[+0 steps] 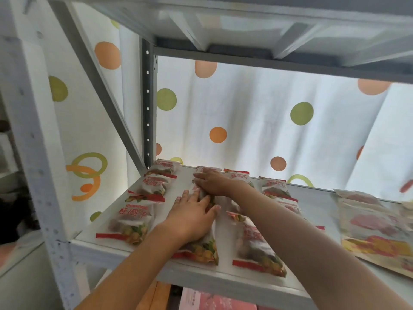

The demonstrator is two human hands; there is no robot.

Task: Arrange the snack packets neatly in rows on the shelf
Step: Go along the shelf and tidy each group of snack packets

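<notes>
Several white snack packets with red ends lie in rows on the white shelf [107, 240]. The left row holds three packets, the nearest being a front-left packet [131, 222]. In the middle row my left hand [192, 217] lies flat with straight fingers on a packet [202, 249]. Farther back in the same row my right hand [212, 182] presses down on another packet [202, 193] that it mostly hides. A front-right packet [257, 247] lies under my right forearm, and more packets [276, 186] sit behind it.
Larger flat pouches [375, 229] lie at the shelf's right end. A grey upright post [148, 104] and a diagonal brace [96, 74] stand at the left. An upper shelf [268, 25] hangs overhead. A dotted curtain [257, 121] backs the shelf. Pink boxes [214, 302] sit below.
</notes>
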